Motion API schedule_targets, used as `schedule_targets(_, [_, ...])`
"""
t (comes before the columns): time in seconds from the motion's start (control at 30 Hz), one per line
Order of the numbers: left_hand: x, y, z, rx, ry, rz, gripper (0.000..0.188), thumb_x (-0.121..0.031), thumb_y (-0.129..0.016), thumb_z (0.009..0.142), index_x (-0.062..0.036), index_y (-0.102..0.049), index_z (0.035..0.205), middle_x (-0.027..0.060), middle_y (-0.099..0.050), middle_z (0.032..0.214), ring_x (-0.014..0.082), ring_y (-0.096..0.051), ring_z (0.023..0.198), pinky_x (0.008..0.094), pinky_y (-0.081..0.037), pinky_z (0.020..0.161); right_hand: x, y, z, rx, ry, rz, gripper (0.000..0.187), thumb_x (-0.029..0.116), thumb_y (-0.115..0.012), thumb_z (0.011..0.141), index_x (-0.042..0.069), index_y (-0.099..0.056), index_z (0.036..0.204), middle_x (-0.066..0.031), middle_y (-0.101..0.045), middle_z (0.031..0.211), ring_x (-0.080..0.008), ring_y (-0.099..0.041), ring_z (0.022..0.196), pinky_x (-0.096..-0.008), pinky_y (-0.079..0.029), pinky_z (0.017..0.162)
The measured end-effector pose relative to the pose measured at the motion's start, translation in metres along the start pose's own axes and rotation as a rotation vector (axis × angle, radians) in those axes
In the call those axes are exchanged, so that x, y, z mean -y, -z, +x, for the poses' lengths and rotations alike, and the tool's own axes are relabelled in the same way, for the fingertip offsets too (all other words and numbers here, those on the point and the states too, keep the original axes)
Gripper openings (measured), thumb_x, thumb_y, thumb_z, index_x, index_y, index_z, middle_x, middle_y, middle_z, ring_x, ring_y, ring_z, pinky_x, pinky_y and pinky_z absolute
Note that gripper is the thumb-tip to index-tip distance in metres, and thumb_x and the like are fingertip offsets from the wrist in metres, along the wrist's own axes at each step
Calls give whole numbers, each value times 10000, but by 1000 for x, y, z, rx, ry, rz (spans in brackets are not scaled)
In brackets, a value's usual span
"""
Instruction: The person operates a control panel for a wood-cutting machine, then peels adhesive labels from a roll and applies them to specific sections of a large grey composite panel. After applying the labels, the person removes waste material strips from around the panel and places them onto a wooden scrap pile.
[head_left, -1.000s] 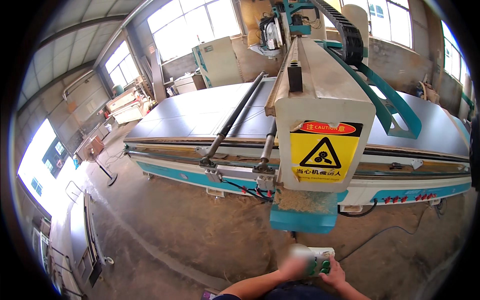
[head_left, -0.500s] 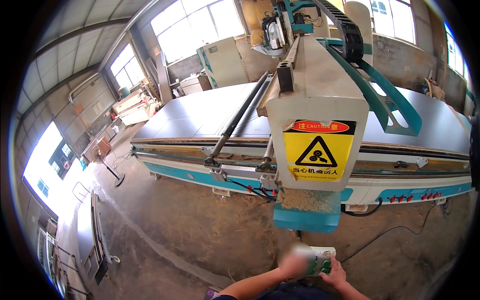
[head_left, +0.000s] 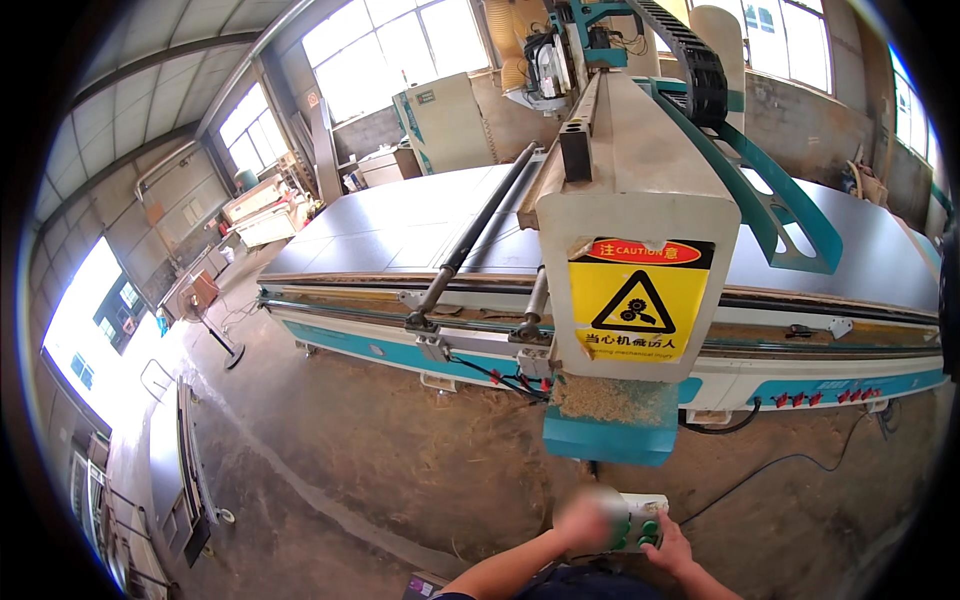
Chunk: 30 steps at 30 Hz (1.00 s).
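A small white control box with round green buttons is at the bottom of the view, below the machine's overhanging end. My left hand is at the box's left side; its fingers are smeared by blur, so their grip cannot be read. On the other side, my right hand grips the box's right edge, thumb over the front beside the green buttons. Just beyond the box is the cutting machine's beige gantry, bearing a yellow warning sign. Sawdust covers the teal ledge under it.
Dark grey sheets lie across the long machine bed. A black cable chain and a teal bracket run along the gantry. Cables trail over the floor at right. A standing fan and stacked panels are at left.
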<state>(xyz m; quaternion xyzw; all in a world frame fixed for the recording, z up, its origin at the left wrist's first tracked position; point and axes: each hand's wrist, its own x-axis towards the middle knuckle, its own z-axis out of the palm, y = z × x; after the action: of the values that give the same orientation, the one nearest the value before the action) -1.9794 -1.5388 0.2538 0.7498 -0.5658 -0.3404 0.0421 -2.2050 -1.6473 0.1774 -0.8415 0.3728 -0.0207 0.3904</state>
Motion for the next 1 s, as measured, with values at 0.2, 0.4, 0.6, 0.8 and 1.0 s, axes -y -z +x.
schedule_targets(0.2, [2,-3,1,-70,-67,14,740,-343,-673,695,7,-391,1283,272,-337,1352,438,-338,1250,436,-397,982,-2,-1,2,0,33,-49,891,344,-701,668,151,-237,1404,-197,-474,1214,-365,-511,1093,-432,-442,896])
schedule_targets(0.4, [8,-11,1,-122,-93,-102,695,-286,-669,684,29,-409,1246,288,-353,1324,443,-359,1228,433,-437,937,-1,1,2,14,12,-52,887,352,-703,667,155,-246,1400,-198,-473,1219,-370,-511,1094,-435,-439,902])
schedule_targets(0.6, [18,-25,12,-185,-130,-90,635,-264,-661,683,50,-432,1185,297,-379,1278,437,-405,1171,433,-458,903,2,3,2,26,12,-54,867,352,-694,678,155,-252,1398,-200,-477,1223,-374,-505,1104,-438,-434,910])
schedule_targets(0.8, [23,-32,14,-232,-162,-7,622,-260,-659,685,45,-434,1177,290,-391,1259,430,-423,1146,432,-474,874,4,6,2,51,0,-51,856,348,-683,690,153,-245,1399,-203,-473,1232,-379,-500,1110,-442,-426,918])
schedule_targets(1.0, [21,-29,11,-247,-168,-20,630,-260,-665,684,41,-428,1184,289,-386,1266,433,-422,1149,436,-479,868,5,5,4,62,-9,-63,863,345,-681,692,151,-233,1404,-209,-470,1234,-387,-495,1113,-450,-424,917])
